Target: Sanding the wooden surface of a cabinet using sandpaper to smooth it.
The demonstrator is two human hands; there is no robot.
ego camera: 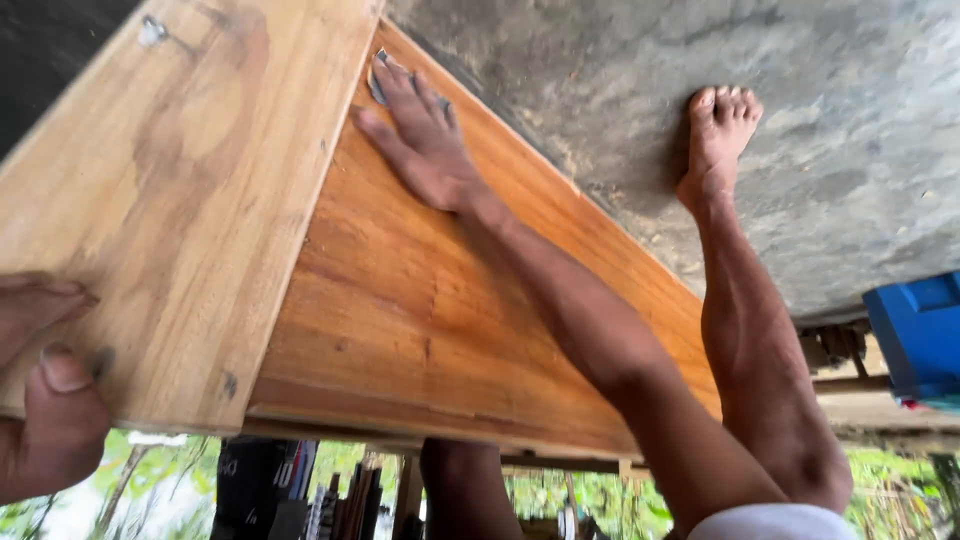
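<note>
Closest to us, at the lower left edge, our left hand [40,385] grips the near end of a pale wooden board [180,190]; the thumb lies on the top face and the other fingers curl around the edge, so the hand is pinching the board. This board stands tilted and meets a second, more orange wooden panel [420,310] along a straight corner line that runs from the top middle down toward the lower left. Our right hand [420,135] is stretched far out along the orange panel, near its far corner. The palm lies flat, the fingers are spread a little, and they press a small grey piece of sandpaper [382,78] against the wood just beside the corner line. The forearm runs back over the panel toward the lower right. On the right we see our bare foot [720,135] standing on the grey concrete floor [850,120], with some wood dust beside the panel edge. A blue plastic crate [920,335] sits at the right edge. Along the bottom we see green plants [560,495], blurred, and some dark things that we cannot identify.
</note>
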